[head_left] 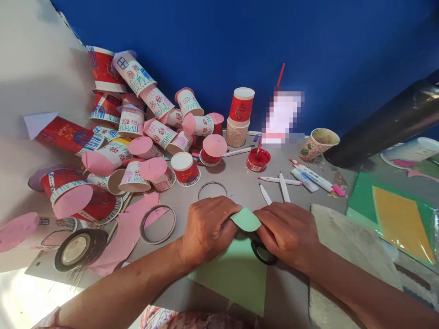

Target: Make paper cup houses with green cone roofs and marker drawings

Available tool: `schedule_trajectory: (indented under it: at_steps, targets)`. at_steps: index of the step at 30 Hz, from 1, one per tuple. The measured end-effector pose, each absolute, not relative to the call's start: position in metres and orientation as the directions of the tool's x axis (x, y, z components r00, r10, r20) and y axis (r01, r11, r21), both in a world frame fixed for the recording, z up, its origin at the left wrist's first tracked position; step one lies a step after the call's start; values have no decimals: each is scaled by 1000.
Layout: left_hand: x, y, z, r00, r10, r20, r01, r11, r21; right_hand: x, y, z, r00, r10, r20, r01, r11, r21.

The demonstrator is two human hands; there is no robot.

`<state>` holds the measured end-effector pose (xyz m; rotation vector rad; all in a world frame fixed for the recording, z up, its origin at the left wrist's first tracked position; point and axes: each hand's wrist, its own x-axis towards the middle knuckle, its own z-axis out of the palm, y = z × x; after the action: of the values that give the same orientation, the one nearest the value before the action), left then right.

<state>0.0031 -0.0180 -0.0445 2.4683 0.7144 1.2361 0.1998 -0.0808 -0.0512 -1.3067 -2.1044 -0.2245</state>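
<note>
A small light-green paper piece (246, 220) with a curved lower edge is pinched between both hands. My left hand (209, 228) grips its left corner, fingers closed. On the other corner my right hand (288, 229) is closed too, its fingertips partly hidden. Just under the hands lies a larger green paper sheet (236, 278). A black scissors handle (263, 252) shows beside my right fingers, resting over the sheet's edge; the rest of the scissors is hidden.
Many decorated paper cups (160, 133) with pink tops are heaped at the left. Tape rings (158, 224), a black tape roll (80, 249), markers (284, 187), a red paint pot (258, 160) and a cloth (343, 256) surround the hands. A dark pole (384, 121) slants in at right.
</note>
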Motion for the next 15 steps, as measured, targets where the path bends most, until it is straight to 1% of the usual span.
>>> schedule_trajectory:
  at_steps: [3, 6, 8, 12, 15]
  targets:
    - [3, -17, -45, 553, 524, 648, 341, -852, 397, 200, -81, -53, -295, 756, 585, 858, 478, -185]
    - [2, -14, -44, 603, 452, 657, 343, -891, 298, 200, -81, -55, -299, 770, 564, 863, 470, -186]
    - [1, -13, -43, 627, 406, 664, 315, -913, 260, 201, -82, -56, -304, 774, 555, 864, 470, -183]
    - [0, -9, -44, 647, 349, 678, 260, -937, 234, 203, -83, -56, -315, 789, 527, 874, 458, -164]
    - [0, -9, -44, 646, 338, 685, 250, -941, 229, 204, -83, -56, -324, 794, 514, 877, 456, -151]
